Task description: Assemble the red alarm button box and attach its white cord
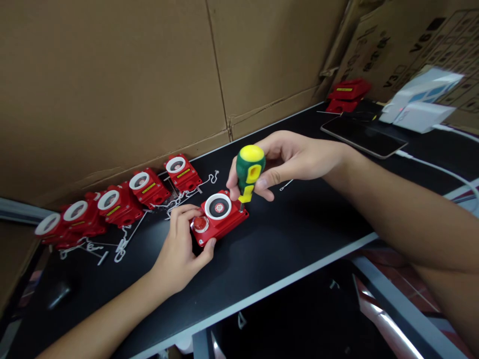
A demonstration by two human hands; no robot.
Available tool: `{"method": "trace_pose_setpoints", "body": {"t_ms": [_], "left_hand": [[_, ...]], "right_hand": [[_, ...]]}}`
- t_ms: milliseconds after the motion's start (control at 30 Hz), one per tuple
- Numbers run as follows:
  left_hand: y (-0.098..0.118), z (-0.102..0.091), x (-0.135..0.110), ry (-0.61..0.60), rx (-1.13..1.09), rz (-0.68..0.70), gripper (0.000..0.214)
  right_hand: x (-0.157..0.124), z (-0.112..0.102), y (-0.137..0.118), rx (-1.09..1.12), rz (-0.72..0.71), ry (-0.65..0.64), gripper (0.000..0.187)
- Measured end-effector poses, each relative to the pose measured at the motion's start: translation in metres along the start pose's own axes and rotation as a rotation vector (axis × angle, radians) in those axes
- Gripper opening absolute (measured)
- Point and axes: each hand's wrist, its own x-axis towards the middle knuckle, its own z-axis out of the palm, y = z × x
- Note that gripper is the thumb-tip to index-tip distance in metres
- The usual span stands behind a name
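A red alarm box (224, 225) lies on the black table, with a white-ringed round sounder (218, 206) and a red dome lamp (200, 223) on its face. My left hand (183, 244) grips its left end, thumb along the near side and fingers over the far side. Between the thumb and fingers of my right hand (279, 159) is a stubby green and yellow screwdriver (250, 167). It stands nearly upright, its tip down at a corner screw on the right end of the box. The screw itself is mostly hidden.
Several similar red alarm boxes (148, 187) with white cords line the cardboard wall (123, 75). At the back right lie a phone (362, 134) on a cable, a white device (415, 112) and stacked red parts (348, 92). A black mouse (59, 294) sits left, near the table edge (239, 304).
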Motion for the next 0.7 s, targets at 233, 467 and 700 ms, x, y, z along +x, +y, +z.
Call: {"method": "trace_pose_setpoints", "body": {"t_ms": [233,467,700], "left_hand": [[0.0,0.001,0.0,-0.002,-0.005,-0.004,0.04],[0.0,0.0,0.0,-0.019,-0.013,-0.015,0.04],[0.001,0.0,0.0,-0.015,-0.003,-0.016,0.041]], "right_hand": [[0.009,0.008,0.011,0.004,0.007,0.165,0.041],[0.016,0.021,0.023,0.019,-0.057,0.325,0.063],[0.016,0.014,0.025,-0.017,-0.093,0.348,0.064]]}}
